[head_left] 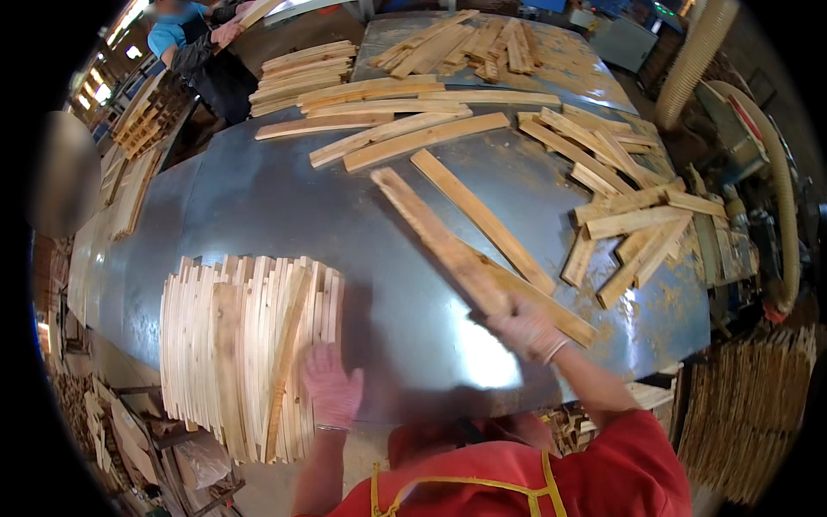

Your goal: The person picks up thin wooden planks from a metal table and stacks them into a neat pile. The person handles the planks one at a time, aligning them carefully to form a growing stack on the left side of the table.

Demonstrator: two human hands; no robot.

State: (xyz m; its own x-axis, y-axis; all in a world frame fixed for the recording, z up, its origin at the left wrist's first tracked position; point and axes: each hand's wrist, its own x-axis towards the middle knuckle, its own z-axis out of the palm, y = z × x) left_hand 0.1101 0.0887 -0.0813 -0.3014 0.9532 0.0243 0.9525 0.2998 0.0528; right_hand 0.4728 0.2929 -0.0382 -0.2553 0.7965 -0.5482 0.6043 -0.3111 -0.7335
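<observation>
My right hand (527, 329), in a pale thin glove, is closed round the near end of a wooden strip (439, 237). The strip slants away to the far left over the metal table and is slightly blurred. Beneath and beside it lie another strip (551, 302) and a second loose strip (482, 220). My left hand (333, 385), gloved too, has its fingers stretched out against the right side of a neat stack of strips (245, 345). Two darker strips lie on top of that stack, one of them slanted (289, 358).
Longer boards (426, 142) lie across the middle of the metal table (284, 207). A jumbled pile of short pieces (637, 220) is at the right, more piles (457, 43) at the far side. A co-worker (207, 56) stands far left. A ribbed hose (693, 69) hangs far right.
</observation>
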